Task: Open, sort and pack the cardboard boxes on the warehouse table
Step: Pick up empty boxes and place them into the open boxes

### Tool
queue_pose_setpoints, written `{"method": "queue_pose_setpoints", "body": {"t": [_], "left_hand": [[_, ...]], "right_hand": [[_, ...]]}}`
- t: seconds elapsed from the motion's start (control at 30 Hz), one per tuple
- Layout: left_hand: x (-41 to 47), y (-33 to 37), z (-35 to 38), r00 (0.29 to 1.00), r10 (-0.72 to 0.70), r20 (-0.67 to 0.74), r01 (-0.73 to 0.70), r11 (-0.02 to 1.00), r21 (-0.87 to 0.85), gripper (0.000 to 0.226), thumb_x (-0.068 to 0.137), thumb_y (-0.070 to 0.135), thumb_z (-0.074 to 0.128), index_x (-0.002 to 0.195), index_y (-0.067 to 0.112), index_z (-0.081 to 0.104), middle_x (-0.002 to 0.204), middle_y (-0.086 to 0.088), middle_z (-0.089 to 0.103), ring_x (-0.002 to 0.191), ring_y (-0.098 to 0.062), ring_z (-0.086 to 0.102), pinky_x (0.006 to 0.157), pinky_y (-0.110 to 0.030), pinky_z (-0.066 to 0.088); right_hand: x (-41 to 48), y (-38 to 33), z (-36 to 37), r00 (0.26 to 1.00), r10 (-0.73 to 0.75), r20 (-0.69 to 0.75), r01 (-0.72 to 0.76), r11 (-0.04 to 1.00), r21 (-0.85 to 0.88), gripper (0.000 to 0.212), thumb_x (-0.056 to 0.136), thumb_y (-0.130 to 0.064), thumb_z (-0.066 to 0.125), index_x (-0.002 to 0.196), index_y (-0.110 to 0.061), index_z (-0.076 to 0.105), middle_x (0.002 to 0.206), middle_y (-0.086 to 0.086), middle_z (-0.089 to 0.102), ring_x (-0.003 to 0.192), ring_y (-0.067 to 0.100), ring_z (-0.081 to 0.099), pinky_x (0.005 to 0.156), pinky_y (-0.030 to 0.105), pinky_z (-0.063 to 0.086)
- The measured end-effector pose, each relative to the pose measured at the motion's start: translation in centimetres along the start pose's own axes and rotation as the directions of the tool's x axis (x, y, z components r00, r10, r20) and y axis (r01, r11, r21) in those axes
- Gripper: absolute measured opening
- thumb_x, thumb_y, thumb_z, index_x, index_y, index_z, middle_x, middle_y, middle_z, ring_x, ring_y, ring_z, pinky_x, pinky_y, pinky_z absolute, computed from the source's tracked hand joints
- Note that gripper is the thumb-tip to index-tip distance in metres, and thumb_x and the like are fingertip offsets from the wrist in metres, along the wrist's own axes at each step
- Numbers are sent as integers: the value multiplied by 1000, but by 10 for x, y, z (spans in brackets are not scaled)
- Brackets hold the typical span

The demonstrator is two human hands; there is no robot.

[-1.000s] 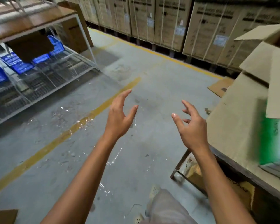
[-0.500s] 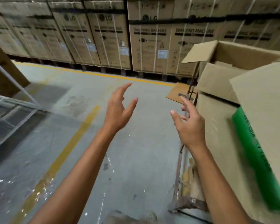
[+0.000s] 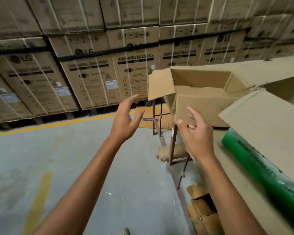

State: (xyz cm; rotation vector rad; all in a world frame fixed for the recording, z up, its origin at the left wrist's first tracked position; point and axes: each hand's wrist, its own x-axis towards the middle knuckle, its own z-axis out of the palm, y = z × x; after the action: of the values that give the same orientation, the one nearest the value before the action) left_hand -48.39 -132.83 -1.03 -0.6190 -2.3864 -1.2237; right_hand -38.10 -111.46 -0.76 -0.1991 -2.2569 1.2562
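An open brown cardboard box [image 3: 209, 106] stands at the far end of the cardboard-covered table [image 3: 227, 160], flaps spread, its inside bare as far as I see. A second box [image 3: 268, 126] with a raised flap sits nearer on the right, a green printed plastic bag [image 3: 261, 168] hanging from under it. My left hand [image 3: 126, 121] is raised in the air left of the open box, fingers apart, holding nothing. My right hand [image 3: 196, 134] hovers just before the open box's near wall, fingers spread and empty, not touching it.
Strapped washing-machine cartons [image 3: 95, 78] form a wall behind a yellow floor line [image 3: 58, 124]. A flattened carton [image 3: 153, 118] lies on the floor beyond the table's rusty legs [image 3: 172, 146]. More folded cardboard [image 3: 204, 214] is stacked under the table. Grey concrete floor lies on the left.
My view has swung right, away from the wire rack and towards the table. Both hands stayed raised and empty; the open box is closer to my right hand.
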Motion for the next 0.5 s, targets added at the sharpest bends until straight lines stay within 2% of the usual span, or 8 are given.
{"method": "queue_pose_setpoints", "body": {"t": [0.13, 0.23, 0.33, 0.4, 0.5], "left_hand": [[64, -31, -7, 995, 56, 86, -55, 998, -6, 55, 97, 31, 62, 147, 17, 44, 146, -3, 51, 135, -18, 45, 110, -45, 42], [110, -49, -3, 981, 135, 138, -133, 991, -25, 53, 97, 29, 61, 146, 16, 45, 146, -2, 51, 135, -18, 44, 111, -43, 40], [153, -67, 11, 967, 171, 189, -170, 985, -22, 53, 97, 32, 60, 146, 19, 44, 146, 0, 50, 136, -17, 44, 111, -44, 40], [182, -75, 25, 951, 214, 223, -212, 977, -33, 53, 97, 35, 58, 146, 19, 44, 146, -1, 51, 135, -17, 44, 111, -43, 39], [224, -83, 54, 924, 274, 266, -263, 962, -75, 53, 97, 35, 57, 145, 17, 45, 145, -3, 52, 134, -19, 45, 110, -43, 40]], "right_hand": [[35, -14, 36, 995, 42, -92, -44, 999, -19, 53, 95, -32, 64, 145, -21, 50, 140, 6, 58, 126, 21, 57, 101, 45, 52], [60, -17, 58, 987, 71, -144, -77, 996, -39, 53, 95, -27, 65, 145, -22, 50, 141, 3, 57, 126, 18, 56, 98, 32, 52], [82, -10, 74, 976, 98, -194, -115, 990, -78, 54, 95, -29, 65, 146, -25, 48, 144, 0, 54, 122, 9, 52, 92, 19, 45], [100, -5, 83, 967, 141, -213, -165, 981, -100, 56, 95, -33, 63, 148, -29, 44, 146, -1, 52, 119, 5, 49, 95, 22, 45], [128, 8, 92, 951, 152, -271, -193, 972, -131, 57, 95, -34, 63, 148, -26, 44, 146, 2, 52, 127, 16, 51, 104, 42, 48]]}}
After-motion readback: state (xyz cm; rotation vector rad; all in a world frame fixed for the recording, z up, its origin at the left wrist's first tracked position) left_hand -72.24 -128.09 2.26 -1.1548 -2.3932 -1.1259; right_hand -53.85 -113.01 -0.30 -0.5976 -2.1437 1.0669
